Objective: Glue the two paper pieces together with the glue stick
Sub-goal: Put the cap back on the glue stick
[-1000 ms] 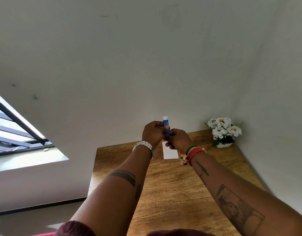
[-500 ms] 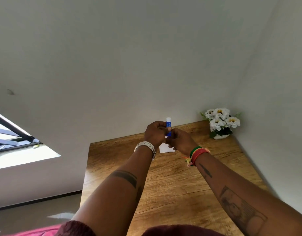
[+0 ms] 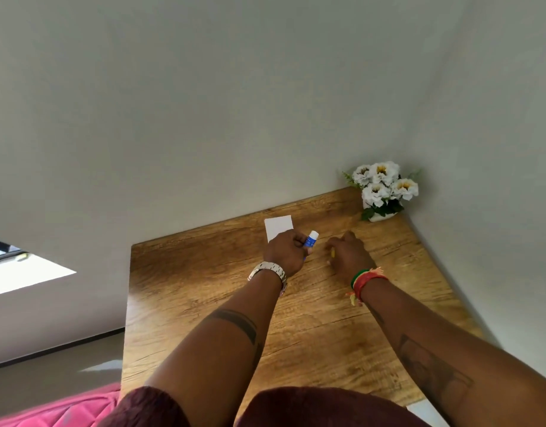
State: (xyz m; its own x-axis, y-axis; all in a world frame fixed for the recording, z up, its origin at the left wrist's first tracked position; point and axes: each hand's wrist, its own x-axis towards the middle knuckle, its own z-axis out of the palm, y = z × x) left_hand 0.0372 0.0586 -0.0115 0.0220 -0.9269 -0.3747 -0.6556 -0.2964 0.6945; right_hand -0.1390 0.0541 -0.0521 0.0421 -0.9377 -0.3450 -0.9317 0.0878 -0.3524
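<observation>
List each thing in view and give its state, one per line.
Glue stick: held in left hand, tilted, white end up.
Left hand: closed on the stick, over the paper's near edge.
Right hand: low on the table, something small and yellowish in its grip.
Paper: flat on the table, partly covered.
Flowers: upright in the far corner.
Table: bearing all these.

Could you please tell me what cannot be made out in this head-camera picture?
- Second paper piece: only one white paper shows; the left hand covers its near edge.
- Glue stick: lower end hidden inside the left hand.
- Right hand: something small and yellowish shows at its fingers, too small to identify.
</observation>
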